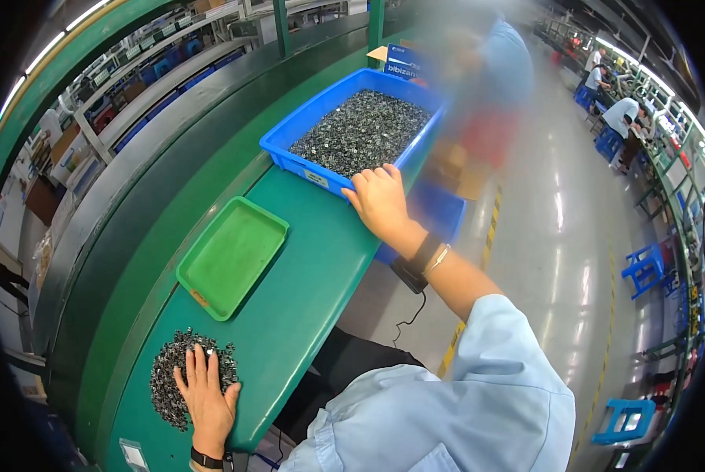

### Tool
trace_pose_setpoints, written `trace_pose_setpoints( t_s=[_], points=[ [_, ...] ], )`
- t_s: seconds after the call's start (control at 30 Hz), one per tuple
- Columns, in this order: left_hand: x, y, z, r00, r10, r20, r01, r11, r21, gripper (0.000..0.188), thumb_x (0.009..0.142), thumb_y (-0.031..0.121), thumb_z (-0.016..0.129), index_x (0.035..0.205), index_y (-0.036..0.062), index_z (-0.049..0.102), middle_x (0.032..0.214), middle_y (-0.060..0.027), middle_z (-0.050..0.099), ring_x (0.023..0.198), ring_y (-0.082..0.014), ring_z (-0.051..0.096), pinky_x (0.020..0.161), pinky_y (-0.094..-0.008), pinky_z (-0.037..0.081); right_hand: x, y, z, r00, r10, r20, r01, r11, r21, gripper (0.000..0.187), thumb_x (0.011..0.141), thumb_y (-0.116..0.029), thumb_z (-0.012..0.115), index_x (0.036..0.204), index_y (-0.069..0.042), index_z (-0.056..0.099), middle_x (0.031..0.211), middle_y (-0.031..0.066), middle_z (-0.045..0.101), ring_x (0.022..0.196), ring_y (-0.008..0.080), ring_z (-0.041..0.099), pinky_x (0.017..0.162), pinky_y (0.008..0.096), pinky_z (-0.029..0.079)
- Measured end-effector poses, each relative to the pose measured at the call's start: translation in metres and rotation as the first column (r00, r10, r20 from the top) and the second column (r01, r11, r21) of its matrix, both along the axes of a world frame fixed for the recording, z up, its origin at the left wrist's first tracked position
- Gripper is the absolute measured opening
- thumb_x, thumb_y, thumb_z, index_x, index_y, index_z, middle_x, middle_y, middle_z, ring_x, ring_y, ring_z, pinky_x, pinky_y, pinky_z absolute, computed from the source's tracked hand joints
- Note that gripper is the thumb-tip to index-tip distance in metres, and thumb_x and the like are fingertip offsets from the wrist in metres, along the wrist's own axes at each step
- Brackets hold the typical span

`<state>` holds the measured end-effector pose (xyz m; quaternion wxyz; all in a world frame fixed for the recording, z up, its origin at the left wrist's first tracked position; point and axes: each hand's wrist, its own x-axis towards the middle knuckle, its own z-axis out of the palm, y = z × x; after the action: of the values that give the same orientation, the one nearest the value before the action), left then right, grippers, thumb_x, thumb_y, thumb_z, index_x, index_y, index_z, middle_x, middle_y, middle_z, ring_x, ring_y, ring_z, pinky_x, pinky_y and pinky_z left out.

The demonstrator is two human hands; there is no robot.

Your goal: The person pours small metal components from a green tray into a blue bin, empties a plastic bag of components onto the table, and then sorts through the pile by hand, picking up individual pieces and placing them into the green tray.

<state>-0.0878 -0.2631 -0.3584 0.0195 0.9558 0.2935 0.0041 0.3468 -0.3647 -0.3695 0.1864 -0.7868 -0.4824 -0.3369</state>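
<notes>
My left hand (205, 397) lies with its fingers spread on a heap of small dark metallic parts (168, 377), at the near left of the green tabletop (313, 259). My right hand (382, 203) reaches forward and grips the near rim of a blue plastic bin (293, 164), fingers hooked over the edge. A deep layer of similar small black and silver parts (360, 130) fills much of that bin. Between the two hands stands a shallow green tray (233, 256), with nothing in it. The parts are too small for me to tell their exact kind.
A dark conveyor-like band (132, 236) runs along the left of the table. A second blue bin (439, 212) sits below the table's right edge. Behind the full bin is a blue printed box (406, 61). A blurred person (502, 71) stands beyond; a blue stool (626, 421) is at right.
</notes>
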Motion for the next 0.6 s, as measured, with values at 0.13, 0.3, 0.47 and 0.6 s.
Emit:
trace_pose_setpoints(
  t_s=[0.13,0.3,0.47,0.6],
  points=[
    [-0.006,-0.006,-0.004,0.998,0.063,-0.006,-0.062,0.997,0.041,0.066,0.081,0.028,0.061,0.135,-0.0018,0.038,0.148,-0.0192,0.027,0.137,-0.0362,0.022,0.111,-0.0544,0.01,0.001,0.007,-0.004,0.998,0.062,0.007,-0.062,0.998,0.016,0.021,0.082,-0.029,0.064,0.08,-0.009,0.058,0.075,0.008,0.057,0.076,0.0266,0.056,0.083,0.042,0.038],
    [-0.007,-0.022,-0.003,0.983,0.148,0.109,-0.159,0.982,0.101,0.067,0.08,0.023,0.063,0.137,0.0014,0.036,0.149,-0.0165,0.026,0.138,-0.0328,0.022,0.111,-0.0523,0.012,0.009,0.001,-0.011,0.999,-0.006,0.041,0.006,1.0,0.005,0.025,0.08,-0.034,0.065,0.078,-0.01,0.058,0.072,0.0076,0.059,0.073,0.028,0.058,0.073,0.0415,0.04],
    [-0.058,-0.047,-0.01,0.957,0.246,0.152,-0.27,0.948,0.169,0.069,0.079,0.026,0.066,0.137,0.002,0.037,0.149,-0.0159,0.025,0.138,-0.0318,0.023,0.111,-0.0532,0.012,0.006,0.007,-0.009,0.994,-0.063,0.092,0.065,0.998,-0.024,0.025,0.084,-0.035,0.061,0.081,-0.01,0.058,0.079,0.0076,0.061,0.077,0.028,0.058,0.076,0.0414,0.041],
    [-0.072,-0.053,-0.015,0.958,0.224,0.179,-0.243,0.966,0.09,0.068,0.08,0.026,0.066,0.137,0.0024,0.037,0.15,-0.0153,0.025,0.138,-0.0311,0.023,0.111,-0.0531,0.013,0.017,0.01,-0.021,0.984,-0.114,0.137,0.129,0.986,-0.103,0.026,0.085,-0.035,0.06,0.082,-0.01,0.058,0.08,0.0077,0.062,0.078,0.0279,0.058,0.078,0.041,0.041]
  ],
)
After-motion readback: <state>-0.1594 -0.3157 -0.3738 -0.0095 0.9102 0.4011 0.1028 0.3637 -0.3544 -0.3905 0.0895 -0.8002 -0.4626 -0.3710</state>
